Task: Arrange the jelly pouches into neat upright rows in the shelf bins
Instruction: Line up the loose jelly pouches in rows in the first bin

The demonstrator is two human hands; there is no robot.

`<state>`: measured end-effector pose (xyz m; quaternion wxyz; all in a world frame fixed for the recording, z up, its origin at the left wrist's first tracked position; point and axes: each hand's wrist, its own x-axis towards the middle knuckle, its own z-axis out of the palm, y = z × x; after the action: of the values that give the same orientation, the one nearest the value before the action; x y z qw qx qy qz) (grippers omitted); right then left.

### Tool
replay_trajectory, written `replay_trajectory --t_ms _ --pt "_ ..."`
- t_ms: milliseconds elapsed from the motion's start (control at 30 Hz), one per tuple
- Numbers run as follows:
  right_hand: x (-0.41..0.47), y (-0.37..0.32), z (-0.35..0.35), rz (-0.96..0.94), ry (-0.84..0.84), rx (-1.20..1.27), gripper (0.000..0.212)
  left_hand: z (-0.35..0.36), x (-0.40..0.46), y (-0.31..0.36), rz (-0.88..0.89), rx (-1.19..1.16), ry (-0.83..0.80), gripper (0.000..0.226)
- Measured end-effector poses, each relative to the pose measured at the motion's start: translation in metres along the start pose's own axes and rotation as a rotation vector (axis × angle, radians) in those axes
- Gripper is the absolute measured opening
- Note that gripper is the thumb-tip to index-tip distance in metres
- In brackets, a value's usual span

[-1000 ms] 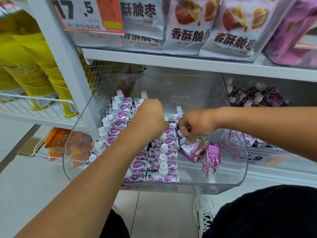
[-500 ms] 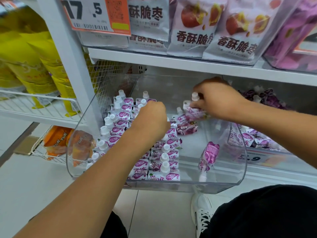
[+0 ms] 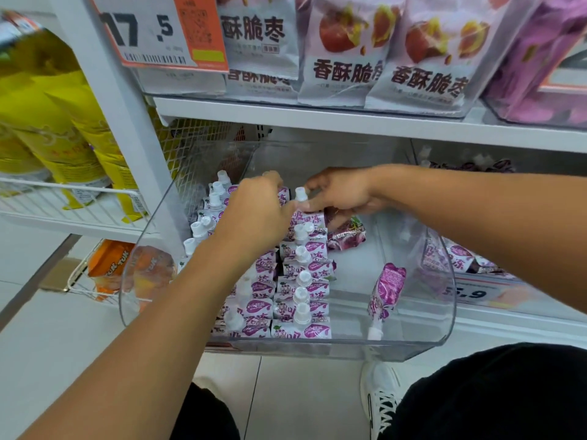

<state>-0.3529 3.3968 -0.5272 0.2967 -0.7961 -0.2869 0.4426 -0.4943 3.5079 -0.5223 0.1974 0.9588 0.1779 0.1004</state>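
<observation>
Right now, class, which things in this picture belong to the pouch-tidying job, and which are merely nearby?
Part of the job:
- clear bin
- upright pouch rows
- pouch being set in place, pinched by the right hand
- left hand steadying the rows
- toppled pouch
- pouch lying flat

Merely nearby:
- date snack bags
- yellow bags
- price tag
- white shoe

A white metal shelf board [image 3: 349, 123] crosses the upper part of the view. Resting on it are pale grey snack bags printed with red fruit [image 3: 422, 55], and to their right a purple packet [image 3: 536, 58]. An orange-and-white price tag [image 3: 158, 30] hangs above its left end. A white upright post [image 3: 117, 115] meets the board at that end; left of the post, yellow bags [image 3: 57, 122] sit in a white wire basket [image 3: 73, 201]. Below the board lies a pale tiled floor [image 3: 301, 401], evenly lit.
</observation>
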Motion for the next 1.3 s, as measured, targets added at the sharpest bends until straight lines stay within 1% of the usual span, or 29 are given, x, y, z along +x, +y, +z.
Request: replay_trajectory --t_ms 33,67,133,233,267,300,367,400,433,500,533,567,600,633,667,700,767,800,833,867,900,967,1000,1033,1067,1133,1233,1300 --pt "0.001 0.005 -0.001 0.023 -0.033 0.051 0.038 0.0 0.004 -0.001 0.017 0.039 -0.045 0.041" --pt "0.002 0.007 -0.002 0.033 -0.054 0.047 0.038 0.002 0.008 -0.001 0.037 0.101 -0.094 0.036" --pt "0.004 0.006 -0.005 0.058 -0.093 -0.068 0.036 0.003 0.013 0.002 0.084 0.255 -0.162 0.028" --pt "0.003 -0.002 -0.011 0.086 -0.153 -0.201 0.041 0.001 0.017 0.01 0.127 0.344 -0.178 0.009" --pt "0.0 -0.005 -0.014 0.074 -0.15 -0.301 0.047 0.0 0.018 0.011 0.135 0.364 -0.171 0.008" --pt "-0.001 -0.008 -0.018 0.056 -0.115 -0.471 0.054 0.0 0.019 0.01 0.141 0.378 -0.16 0.01" --pt "-0.005 -0.012 -0.02 0.046 -0.048 -0.884 0.066 0.001 0.02 0.007 0.142 0.385 -0.154 0.02" --pt "-0.007 -0.01 -0.018 0.076 -0.052 -1.006 0.071 0.001 0.02 0.007 0.143 0.399 -0.165 0.022" --pt "-0.005 -0.004 -0.017 0.116 -0.074 -1.066 0.078 0.0 0.019 0.008 0.154 0.407 -0.178 0.021" --pt "-0.001 0.008 -0.009 0.205 -0.114 -1.119 0.095 0.0 0.018 0.009 0.184 0.406 -0.206 0.006" --pt "0.001 0.013 -0.005 0.244 -0.125 -1.148 0.1 0.001 0.019 0.008 0.191 0.389 -0.221 0.009" --pt "0.004 0.017 -0.005 0.28 -0.129 -1.17 0.098 0.002 0.019 0.007 0.198 0.373 -0.227 0.015" --pt "0.005 0.019 -0.006 0.317 -0.124 -1.158 0.089 0.005 0.02 0.006 0.205 0.362 -0.226 0.016" --pt "0.003 0.019 -0.007 0.339 -0.115 -1.129 0.075 0.007 0.02 0.005 0.217 0.348 -0.216 0.014" --pt "0.0 0.017 -0.006 0.351 -0.112 -1.097 0.066 0.009 0.021 0.005 0.218 0.355 -0.217 0.011" --pt "-0.003 0.015 -0.006 0.349 -0.114 -1.084 0.064 0.01 0.021 0.004 0.22 0.358 -0.226 0.01" --pt "-0.01 0.01 -0.004 0.333 -0.106 -1.093 0.068 0.01 0.023 0.003 0.224 0.389 -0.268 0.026" --pt "-0.016 0.006 -0.004 0.328 -0.081 -1.11 0.065 0.011 0.024 0.002 0.222 0.404 -0.287 0.03" --pt "-0.022 0.003 -0.006 0.31 -0.037 -1.144 0.057 0.012 0.024 0.002 0.227 0.402 -0.292 0.03" --pt "-0.032 -0.001 -0.008 0.268 0.046 -1.19 0.049 0.014 0.025 0.001 0.224 0.391 -0.283 0.026" --pt "-0.04 -0.005 -0.012 0.196 0.176 -1.24 0.042 0.016 0.025 0.0 0.214 0.376 -0.261 0.024" --pt "-0.05 -0.009 -0.019 0.011 0.482 -1.32 0.028 0.016 0.024 0.001 0.184 0.37 -0.221 0.028" --pt "-0.05 -0.009 -0.02 -0.064 0.593 -1.324 0.023 0.016 0.024 0.002 0.175 0.378 -0.211 0.031" --pt "-0.045 -0.008 -0.02 -0.1 0.643 -1.293 0.023 0.015 0.023 0.004 0.169 0.388 -0.207 0.034" --pt "-0.038 -0.007 -0.018 -0.109 0.641 -1.248 0.027 0.013 0.023 0.006 0.157 0.395 -0.203 0.036" --pt "-0.02 -0.007 -0.013 -0.116 0.569 -1.121 0.031 0.01 0.022 0.007 0.138 0.384 -0.173 0.034" --pt "0.002 -0.015 -0.008 -0.165 0.407 -0.935 0.028 0.009 0.023 0.004 0.111 0.355 -0.114 0.026" --pt "0.009 -0.021 -0.008 -0.121 0.296 -0.878 0.036 0.01 0.023 0.003 0.104 0.343 -0.092 0.024"
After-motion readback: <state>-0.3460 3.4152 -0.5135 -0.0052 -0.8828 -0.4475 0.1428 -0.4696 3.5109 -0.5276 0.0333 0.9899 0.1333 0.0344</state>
